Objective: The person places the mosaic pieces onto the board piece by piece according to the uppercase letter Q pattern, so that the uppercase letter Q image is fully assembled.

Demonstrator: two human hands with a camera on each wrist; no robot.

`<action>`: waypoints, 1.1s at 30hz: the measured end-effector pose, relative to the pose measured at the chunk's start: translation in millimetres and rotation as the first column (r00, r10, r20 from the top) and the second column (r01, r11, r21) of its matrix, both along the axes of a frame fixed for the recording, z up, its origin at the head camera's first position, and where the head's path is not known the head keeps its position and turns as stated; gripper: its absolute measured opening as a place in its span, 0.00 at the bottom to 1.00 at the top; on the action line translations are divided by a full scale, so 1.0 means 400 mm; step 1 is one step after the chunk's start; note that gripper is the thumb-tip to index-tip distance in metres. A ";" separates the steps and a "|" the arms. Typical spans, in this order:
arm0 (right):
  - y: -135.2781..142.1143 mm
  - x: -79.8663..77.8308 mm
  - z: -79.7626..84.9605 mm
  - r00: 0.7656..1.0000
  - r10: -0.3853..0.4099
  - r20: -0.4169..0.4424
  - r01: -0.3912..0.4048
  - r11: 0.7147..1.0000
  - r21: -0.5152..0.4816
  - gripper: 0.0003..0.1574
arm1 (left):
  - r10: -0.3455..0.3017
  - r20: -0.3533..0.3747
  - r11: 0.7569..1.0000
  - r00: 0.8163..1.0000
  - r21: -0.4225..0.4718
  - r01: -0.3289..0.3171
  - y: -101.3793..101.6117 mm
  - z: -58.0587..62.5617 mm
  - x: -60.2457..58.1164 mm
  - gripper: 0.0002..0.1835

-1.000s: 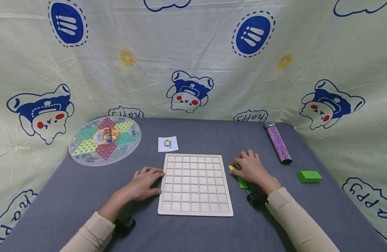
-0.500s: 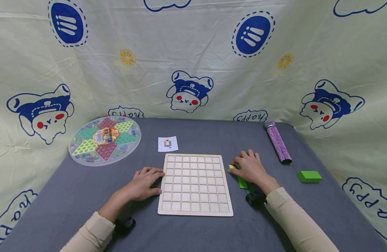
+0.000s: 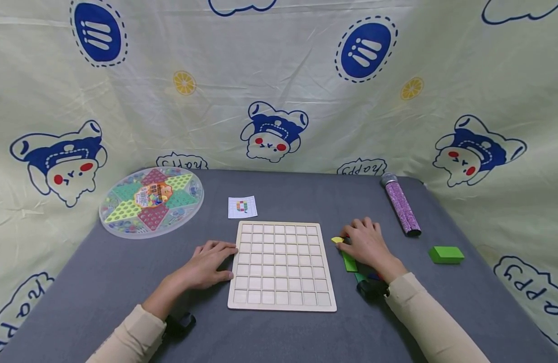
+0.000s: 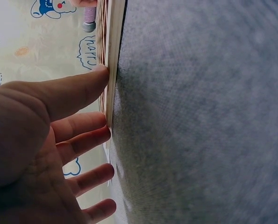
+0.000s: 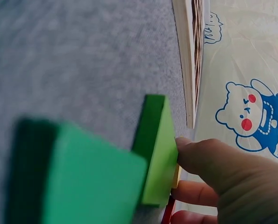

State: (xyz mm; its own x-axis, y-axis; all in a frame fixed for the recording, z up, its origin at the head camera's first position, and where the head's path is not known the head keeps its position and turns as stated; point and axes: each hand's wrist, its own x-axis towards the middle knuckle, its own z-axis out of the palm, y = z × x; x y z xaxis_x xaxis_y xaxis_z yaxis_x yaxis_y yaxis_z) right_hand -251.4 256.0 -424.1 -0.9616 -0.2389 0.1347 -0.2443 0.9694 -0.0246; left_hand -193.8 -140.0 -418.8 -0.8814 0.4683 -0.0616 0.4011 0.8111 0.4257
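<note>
My left hand rests at the left edge of a pale wooden grid board. Its thumb and some fingertips touch the board's side, fingers extended, in the left wrist view. Right of the board, my right hand pinches a yellow block with thumb and fingers, the block mostly covered. A light green block lies under that hand, with a darker green block nearer the wrist. A sliver of a red block shows past the light green one. A bit of blue by the wrist is mostly hidden.
A small card with a coloured pattern lies behind the board. At the back left is a round Chinese checkers set. A glittery purple microphone and a bright green block lie at the right.
My right hand has shifted slightly to the right, and the yellow block has moved a little with it. The left hand and the board have stayed put.
</note>
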 end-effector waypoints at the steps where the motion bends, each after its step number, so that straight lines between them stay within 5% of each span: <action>1: 0.003 0.001 0.000 1.000 -0.003 0.003 0.003 1.000 -0.002 0.19 | 0.002 0.003 1.000 1.000 0.000 -0.002 0.000 0.000 0.000 0.29; 22: 0.015 0.002 -0.004 0.995 0.072 -0.074 -0.074 0.997 -0.015 0.16 | -0.058 0.015 0.995 0.998 0.078 0.057 -0.011 -0.009 -0.004 0.31; 33: -0.019 0.011 0.026 0.970 0.155 -0.186 -0.171 0.983 -0.070 0.14 | -0.080 0.036 0.994 0.996 0.077 0.078 -0.011 -0.007 -0.006 0.33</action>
